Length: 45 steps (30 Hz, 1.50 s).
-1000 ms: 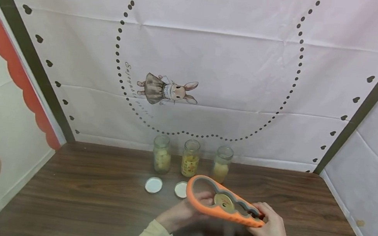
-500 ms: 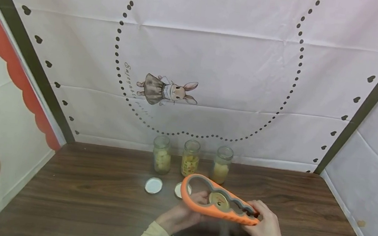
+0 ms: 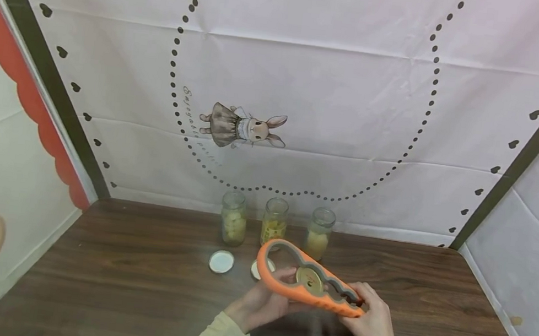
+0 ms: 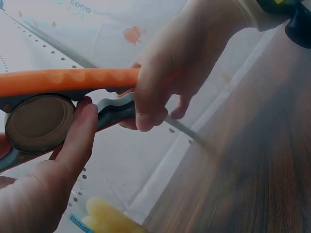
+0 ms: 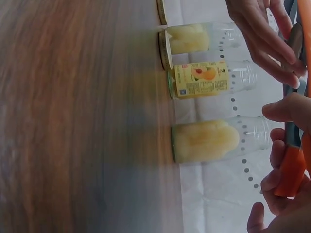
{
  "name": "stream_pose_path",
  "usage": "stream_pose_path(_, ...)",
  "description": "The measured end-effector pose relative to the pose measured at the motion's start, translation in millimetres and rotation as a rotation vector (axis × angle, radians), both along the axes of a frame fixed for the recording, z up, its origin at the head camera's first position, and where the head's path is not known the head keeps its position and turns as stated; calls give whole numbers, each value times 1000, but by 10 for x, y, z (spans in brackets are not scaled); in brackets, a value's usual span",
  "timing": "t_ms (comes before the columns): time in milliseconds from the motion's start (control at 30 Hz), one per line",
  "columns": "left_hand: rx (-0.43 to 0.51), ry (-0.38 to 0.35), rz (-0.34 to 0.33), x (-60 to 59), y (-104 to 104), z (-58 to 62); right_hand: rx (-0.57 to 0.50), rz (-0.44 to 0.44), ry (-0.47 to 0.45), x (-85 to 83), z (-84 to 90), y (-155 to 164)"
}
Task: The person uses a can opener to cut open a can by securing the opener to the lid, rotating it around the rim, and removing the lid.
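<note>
An orange jar opener (image 3: 302, 296) with grey scalloped inner edges is held above the table. My right hand (image 3: 371, 318) grips its handle ends, with fingers and thumb round them in the right wrist view. A gold metal lid (image 3: 309, 279) lies between the opener's two arms. My left hand (image 3: 261, 303) holds this lid from below and from the left; in the left wrist view its fingers (image 4: 80, 133) press along the lid's rim (image 4: 41, 122). Part of the left hand is hidden behind the opener.
Three open glass jars of pale fruit, the left jar (image 3: 233, 222), the labelled middle jar (image 3: 274, 227) and the right jar (image 3: 318, 237), stand by the back cloth (image 3: 330, 114). Two lids lie before them, a left lid (image 3: 221, 262) and a partly covered lid (image 3: 256, 269).
Both hands have shifted slightly left and up with the opener and lid, which now cover part of the second table lid. The head view has tilted a little. Both holds stay the same.
</note>
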<state>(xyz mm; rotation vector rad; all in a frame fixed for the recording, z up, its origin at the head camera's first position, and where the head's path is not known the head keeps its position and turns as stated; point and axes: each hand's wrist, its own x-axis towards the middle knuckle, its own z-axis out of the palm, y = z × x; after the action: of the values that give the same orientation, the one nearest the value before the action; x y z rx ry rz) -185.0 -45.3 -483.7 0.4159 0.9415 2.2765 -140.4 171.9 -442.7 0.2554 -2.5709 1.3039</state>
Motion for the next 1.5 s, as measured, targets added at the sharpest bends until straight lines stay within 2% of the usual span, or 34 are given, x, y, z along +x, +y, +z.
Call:
stream_pose_path(33, -22, 4, -7, 106, -48, 227, -7, 2, -7, 1, -3, -6)
stream_pose_path(67, -45, -12, -5, 184, -79, 401, -13, 3, -11, 2, -6, -11)
stream_pose_path(100, -55, -34, 10, 216, -84, 457, -19, 5, -13, 3, -9, -15)
stream_pose_path(200, -36, -69, 54, 260, -86, 520, -34, 8, -12, 15, -13, -14)
stream_pose_path(300, -40, -12, 98, 238, -92, 434, -45, -10, -7, 28, -7, 17)
stream_pose_path(367, -80, 42, 126, 186, -93, 339, -51, -27, -19, 34, 4, 55)
stream_pose_path(467, -209, 112, 190, 103, -84, 247, -67, -56, -64, 39, 27, 130)
stream_pose_path(633, -448, 161, 262, -17, -46, 223, -78, -90, -149, 45, 75, 263)
stream_pose_path(1000, -869, 481, 317, -303, 117, 217, -32, -150, -119, 82, 144, 472)
stream_pose_path(1267, -1071, 593, 351, -450, 226, 222, -42, -183, -196, 86, 185, 613)
stream_pose_path(1500, -1229, 776, 318, -535, 286, 168, -19, -211, -173, 95, 201, 741)
